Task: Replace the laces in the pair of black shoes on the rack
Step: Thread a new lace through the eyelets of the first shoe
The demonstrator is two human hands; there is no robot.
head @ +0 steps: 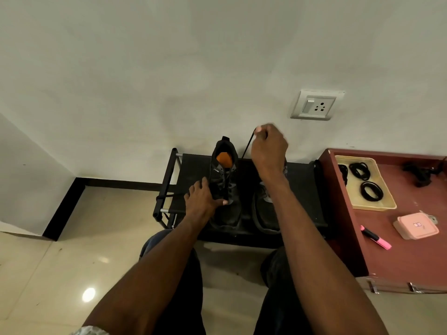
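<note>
From the head camera, you have both black shoes on the low black rack [302,180] against the wall. Your left hand [202,199] rests on the left shoe [223,180], fingers spread along its side and thumb pressing across the front to pin it down. Your right hand [268,147] is raised above the right shoe [263,209], fingers pinched on the end of a black lace [247,147] that runs taut down toward the left shoe's eyelets. Whether this lace is coming out or going in cannot be told from here.

Keep the left hand pressing firmly so the shoe does not lift or tip as you pull. Draw the lace straight along its own line, not sideways, so it slides through the eyelets without snagging. Hold it close to the tip for control.

On the red-brown cabinet [411,257] to your right, a yellow tray [377,206] holds coiled black laces [371,191], probably the replacements, within reach.
</note>
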